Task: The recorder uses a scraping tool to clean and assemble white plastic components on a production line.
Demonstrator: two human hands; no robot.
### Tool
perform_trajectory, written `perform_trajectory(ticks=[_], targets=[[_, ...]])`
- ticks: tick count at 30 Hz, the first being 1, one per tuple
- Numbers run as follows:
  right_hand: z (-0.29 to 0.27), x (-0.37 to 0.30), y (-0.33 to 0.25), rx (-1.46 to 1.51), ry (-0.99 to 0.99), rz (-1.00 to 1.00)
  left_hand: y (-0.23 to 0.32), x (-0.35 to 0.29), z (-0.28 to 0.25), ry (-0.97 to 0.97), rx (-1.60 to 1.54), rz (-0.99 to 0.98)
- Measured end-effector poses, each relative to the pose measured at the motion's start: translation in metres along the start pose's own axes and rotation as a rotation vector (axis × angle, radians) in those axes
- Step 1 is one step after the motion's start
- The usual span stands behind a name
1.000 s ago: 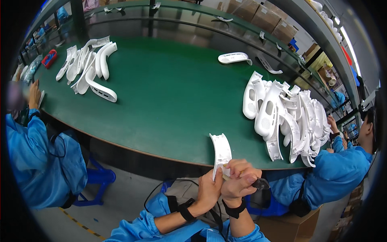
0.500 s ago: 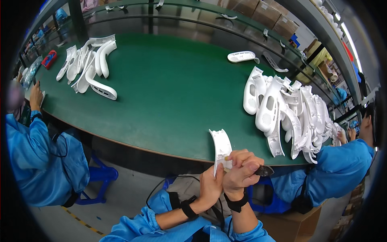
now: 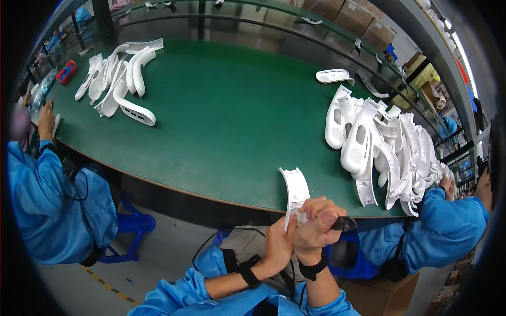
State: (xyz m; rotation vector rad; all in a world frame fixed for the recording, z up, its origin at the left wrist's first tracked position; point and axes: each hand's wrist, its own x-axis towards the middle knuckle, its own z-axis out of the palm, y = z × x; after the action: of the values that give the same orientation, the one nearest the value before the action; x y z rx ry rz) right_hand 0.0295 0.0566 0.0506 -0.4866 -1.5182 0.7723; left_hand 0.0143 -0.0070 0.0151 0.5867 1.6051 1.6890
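Note:
A curved white plastic shell [image 3: 296,185] stands upright at the table's front edge, its hollow inner side showing. My left hand [image 3: 278,243] is closed around its lower end. My right hand [image 3: 318,227] is a fist around a dark-handled tool [image 3: 345,224], whose dark end sticks out to the right. The right fingers press against the shell near its lower part. The tool's working end is hidden by my fingers and the shell. To the right lies a large heap of similar white shells [image 3: 354,152].
A smaller group of white shells [image 3: 138,79] lies at the far left of the green table [image 3: 221,116]. One shell [image 3: 333,76] sits at the back right, near the rack. Co-workers in blue [image 3: 58,205] sit on both sides. A red box [image 3: 66,72] stands far left.
The view has shifted slightly, so the table things sit a little differently in the picture. Both hands keep their grip on the shell and the tool, nearly unmoved.

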Motion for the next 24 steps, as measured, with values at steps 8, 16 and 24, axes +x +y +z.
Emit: perform_trajectory(ticks=[8,16,24], targets=[[0.005,0.013,-0.002,-0.409,-0.095,0.072,-0.007,0.002,0.002,0.025,0.066,0.121],[-0.018,0.038,-0.031,0.257,0.401,0.47,-0.01,-0.002,0.003,-0.023,-0.098,-0.097],[-0.09,-0.048,-0.044,-0.39,-0.135,0.559,0.01,-0.002,0.002,-0.141,-0.477,-0.256]])
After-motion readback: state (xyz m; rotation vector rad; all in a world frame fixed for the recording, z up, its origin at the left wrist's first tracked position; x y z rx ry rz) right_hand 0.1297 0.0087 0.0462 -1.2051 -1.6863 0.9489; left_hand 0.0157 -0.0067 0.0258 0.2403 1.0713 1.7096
